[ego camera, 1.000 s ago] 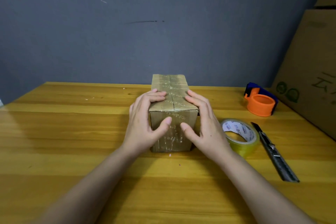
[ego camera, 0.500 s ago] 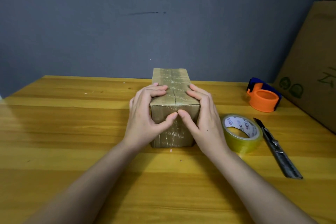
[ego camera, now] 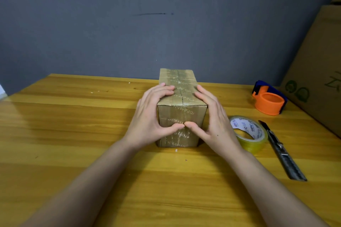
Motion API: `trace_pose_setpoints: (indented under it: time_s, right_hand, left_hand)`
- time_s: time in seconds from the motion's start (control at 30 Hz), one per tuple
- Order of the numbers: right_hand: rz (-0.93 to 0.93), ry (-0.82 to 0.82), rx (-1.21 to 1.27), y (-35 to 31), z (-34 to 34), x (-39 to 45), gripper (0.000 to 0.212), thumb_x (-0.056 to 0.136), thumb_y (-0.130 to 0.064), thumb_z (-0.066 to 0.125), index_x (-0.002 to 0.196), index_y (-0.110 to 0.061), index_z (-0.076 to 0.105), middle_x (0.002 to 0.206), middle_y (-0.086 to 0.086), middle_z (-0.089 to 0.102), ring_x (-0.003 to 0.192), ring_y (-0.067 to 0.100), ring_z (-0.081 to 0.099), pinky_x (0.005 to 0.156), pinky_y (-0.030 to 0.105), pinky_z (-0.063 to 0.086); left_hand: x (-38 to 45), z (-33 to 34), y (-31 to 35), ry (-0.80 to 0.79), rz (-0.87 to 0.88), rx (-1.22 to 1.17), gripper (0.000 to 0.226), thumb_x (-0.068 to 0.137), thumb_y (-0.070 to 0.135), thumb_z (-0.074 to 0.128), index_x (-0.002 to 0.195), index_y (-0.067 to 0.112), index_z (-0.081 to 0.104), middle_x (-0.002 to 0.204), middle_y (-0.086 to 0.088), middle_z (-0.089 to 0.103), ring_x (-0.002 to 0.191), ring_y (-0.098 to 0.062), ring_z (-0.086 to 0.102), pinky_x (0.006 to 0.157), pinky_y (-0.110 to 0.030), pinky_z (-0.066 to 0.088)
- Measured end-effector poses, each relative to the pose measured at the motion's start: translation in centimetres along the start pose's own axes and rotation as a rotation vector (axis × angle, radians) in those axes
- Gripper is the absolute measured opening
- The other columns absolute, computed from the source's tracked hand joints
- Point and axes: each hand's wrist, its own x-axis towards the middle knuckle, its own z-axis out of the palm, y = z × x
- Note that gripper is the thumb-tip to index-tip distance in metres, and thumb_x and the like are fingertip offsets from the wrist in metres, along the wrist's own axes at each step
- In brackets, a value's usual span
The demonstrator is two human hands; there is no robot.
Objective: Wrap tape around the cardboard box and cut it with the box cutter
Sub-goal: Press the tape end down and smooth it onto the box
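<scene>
A long brown cardboard box [ego camera: 181,112], covered in shiny printed tape, lies lengthwise on the wooden table [ego camera: 73,134] in the middle. My left hand [ego camera: 149,118] clasps its left near corner, fingers on top, thumb on the near end face. My right hand [ego camera: 214,120] mirrors it on the right corner. The two thumb tips meet at the middle of the end face. A roll of clear tape [ego camera: 248,133] lies flat just right of my right hand. The grey box cutter [ego camera: 281,150] lies beside the roll, pointing away from me.
An orange and blue tape dispenser [ego camera: 268,98] stands at the back right. A large cardboard carton [ego camera: 317,72] leans along the right edge of the table. A grey wall closes off the far side.
Both thumbs slid toward each other and down the end face until their tips touch. The box, tape roll and cutter have stayed in place; the camera shifted slightly.
</scene>
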Motion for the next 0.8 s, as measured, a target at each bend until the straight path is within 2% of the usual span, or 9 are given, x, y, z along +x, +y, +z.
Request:
trace_pose_setpoints:
  time_s: [0.13, 0.23, 0.33, 0.5, 0.8]
  right_hand:
    - [0.032, 0.0, 0.059, -0.1, 0.1, 0.1, 0.073, 0.08, -0.049, 0.063, 0.139, -0.02, 0.032, 0.153, -0.004, 0.028, 0.141, 0.008, 0.028, 0.112, 0.041, 0.032]
    - [0.109, 0.125, 0.223, -1.2, 0.7, 0.3, 0.057, 0.084, -0.047, 0.053, 0.13, -0.015, 0.042, 0.145, -0.002, 0.039, 0.136, 0.008, 0.035, 0.111, 0.039, 0.034]
    - [0.237, 0.254, 0.281, -2.8, 1.5, 0.9, 0.051, 0.083, -0.051, 0.052, 0.118, -0.015, 0.047, 0.136, -0.002, 0.047, 0.129, 0.007, 0.043, 0.106, 0.03, 0.037]
    - [0.261, 0.311, 0.21, -2.9, 2.1, 1.4, 0.051, 0.08, -0.053, 0.057, 0.111, -0.014, 0.048, 0.131, -0.002, 0.051, 0.124, 0.009, 0.048, 0.102, 0.027, 0.04]
    - [0.197, 0.294, 0.219, -2.3, 2.3, 0.8, 0.054, 0.08, -0.047, 0.061, 0.12, -0.012, 0.047, 0.138, 0.001, 0.047, 0.13, 0.012, 0.044, 0.107, 0.035, 0.038]
  left_hand:
    - [0.0, -0.3, 0.1, -0.037, -0.016, -0.017, 0.073, 0.065, 0.048, 0.075, 0.125, 0.02, 0.044, 0.138, 0.004, 0.048, 0.138, -0.014, 0.032, 0.111, -0.045, 0.032]
    - [0.3, -0.2, 0.9, 0.034, -0.108, -0.163, 0.048, 0.077, 0.043, 0.058, 0.116, 0.016, 0.052, 0.129, 0.007, 0.055, 0.134, -0.011, 0.037, 0.111, -0.038, 0.032]
    - [0.6, 0.2, 1.5, 0.126, -0.203, -0.219, 0.036, 0.081, 0.041, 0.054, 0.105, 0.015, 0.057, 0.118, 0.01, 0.06, 0.128, -0.009, 0.043, 0.109, -0.037, 0.034]
    - [0.6, 0.6, 1.1, 0.157, -0.185, -0.194, 0.032, 0.082, 0.039, 0.057, 0.103, 0.016, 0.058, 0.117, 0.01, 0.061, 0.126, -0.01, 0.045, 0.108, -0.042, 0.035]
    - [0.2, 0.5, 0.7, 0.111, -0.109, -0.186, 0.036, 0.082, 0.035, 0.06, 0.112, 0.017, 0.054, 0.124, 0.011, 0.056, 0.131, -0.014, 0.041, 0.11, -0.031, 0.032]
